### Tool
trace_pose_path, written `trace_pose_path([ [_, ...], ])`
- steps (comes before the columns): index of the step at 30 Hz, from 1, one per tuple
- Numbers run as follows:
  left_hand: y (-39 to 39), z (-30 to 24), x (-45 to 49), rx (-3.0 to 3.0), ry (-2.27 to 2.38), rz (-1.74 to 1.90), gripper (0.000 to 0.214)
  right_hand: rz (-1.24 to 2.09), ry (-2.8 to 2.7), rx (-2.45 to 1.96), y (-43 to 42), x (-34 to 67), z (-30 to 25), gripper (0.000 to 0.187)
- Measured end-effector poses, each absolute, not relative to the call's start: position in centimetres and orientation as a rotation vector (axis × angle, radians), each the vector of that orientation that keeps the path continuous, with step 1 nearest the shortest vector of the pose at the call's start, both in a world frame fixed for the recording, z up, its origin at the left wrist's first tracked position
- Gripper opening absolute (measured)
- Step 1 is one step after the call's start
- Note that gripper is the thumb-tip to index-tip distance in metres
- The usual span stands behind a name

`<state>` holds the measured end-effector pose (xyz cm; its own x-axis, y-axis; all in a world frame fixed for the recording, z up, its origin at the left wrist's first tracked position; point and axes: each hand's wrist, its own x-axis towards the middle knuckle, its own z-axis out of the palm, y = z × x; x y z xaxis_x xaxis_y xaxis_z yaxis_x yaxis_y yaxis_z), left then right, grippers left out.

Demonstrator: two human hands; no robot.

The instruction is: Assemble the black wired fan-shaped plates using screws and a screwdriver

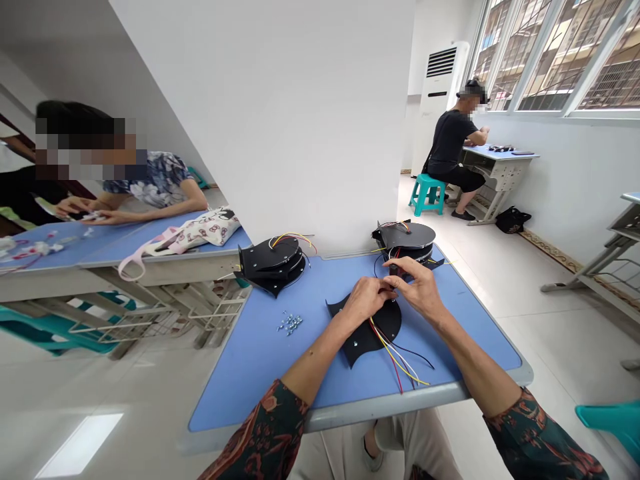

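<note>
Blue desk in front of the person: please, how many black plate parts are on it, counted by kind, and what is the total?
Stacked black plate assemblies: 2, one at the desk's left corner and one at its far right corner
Single black plate: 1
Total: 3

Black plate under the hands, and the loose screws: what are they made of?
The black plate looks like rigid plastic, perhaps acrylic, with a smooth, slightly glossy face and clean cut edges; painted metal isn't ruled out. The screws look like bright plated steel from their silvery glint, but they're too small to be sure.
</note>
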<state>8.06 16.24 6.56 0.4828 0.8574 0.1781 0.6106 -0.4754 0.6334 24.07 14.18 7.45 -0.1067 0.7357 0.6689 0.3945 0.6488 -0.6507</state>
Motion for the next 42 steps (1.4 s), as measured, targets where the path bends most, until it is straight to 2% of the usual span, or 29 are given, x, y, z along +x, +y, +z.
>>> trace_pose_path([
  [8,16.2,6.8,8.1,2.132,1.091,0.682,0.015,0.599,-1.682,-0.879,14.7,24.8,7.4,0.017],
  [13,16.1,7.0,8.1,2.183,1.174,0.663,0.015,0.634,-1.683,-0.801,14.6,24.5,7.0,0.019],
  [16,16.0,6.9,8.1,2.208,1.193,0.678,0.014,0.572,-1.688,-0.828,14.3,24.2,7.0,0.02],
  [22,16.1,6.7,8.2,2.226,1.219,0.702,0.012,0.246,-1.713,-0.907,14.1,24.0,8.0,0.012],
  [30,16.1,6.6,8.2,2.192,1.191,0.689,0.013,0.331,-1.733,-0.9,14.3,24.7,8.1,0.011],
  [37,16.1,6.8,8.1,2.153,1.093,0.679,0.015,0.515,-1.838,-0.772,14.8,25.6,8.0,0.017],
  [42,16.1,6.8,8.2,2.174,1.164,0.687,0.018,0.404,-1.815,-0.838,14.5,24.9,7.5,0.021],
])
